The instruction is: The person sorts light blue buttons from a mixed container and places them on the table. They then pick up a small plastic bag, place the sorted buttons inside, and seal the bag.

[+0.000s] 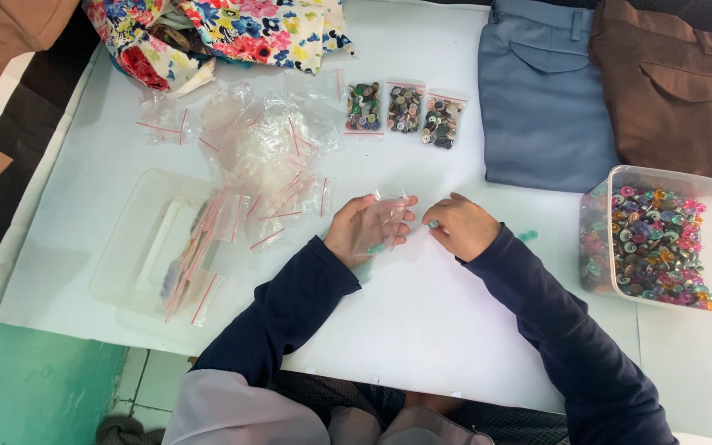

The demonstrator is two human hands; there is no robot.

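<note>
- Holding a small clear bag [382, 221], the left hand [364, 229] curls around it near the table's [422, 321] middle; green buttons inside are hard to make out.
- Right hand [461, 226] pinches a green button [433, 223] just beside the bag's mouth, fingers bent.
- Two more green buttons [526, 236] lie right of it.
- Button tub [669, 239] sits at the right edge, its far side cut off.
- Empty bags [269, 156] pile left; three filled bags [405, 110] lie toward the far edge.

White table [422, 330] over pale floor tiles [154, 383], green mat [35, 387] alongside.
</note>
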